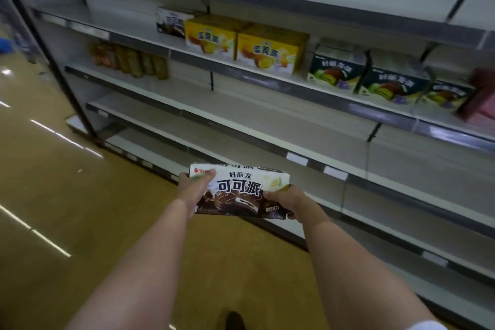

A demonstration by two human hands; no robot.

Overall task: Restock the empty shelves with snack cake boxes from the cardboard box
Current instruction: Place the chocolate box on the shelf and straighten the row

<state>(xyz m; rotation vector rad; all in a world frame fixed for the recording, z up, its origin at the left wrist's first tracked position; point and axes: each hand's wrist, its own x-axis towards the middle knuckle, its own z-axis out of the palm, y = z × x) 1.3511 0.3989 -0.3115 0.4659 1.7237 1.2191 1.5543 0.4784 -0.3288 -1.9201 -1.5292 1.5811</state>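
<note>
Gripping one cocoa pie box (239,190) at both short ends, I log left hand (193,188) and right hand (288,202) with fingers curled round it, held before the lower shelves (267,128). Farther up: two yellow boxes (242,44), three green-fronted boxes (375,75), one pink box (479,99) cut off, blurred jars (128,60).

Shelving (267,126): grey metal tiers run across your view, lower ones bare.
Upper stocked tier: you see a white box (169,21), two yellow boxes (210,37) (269,52), three green boxes (334,69), a pink box (479,99).
Tier below, left: a row of snack packs (128,60).
Floor (53,195): tan, glossy.
</note>
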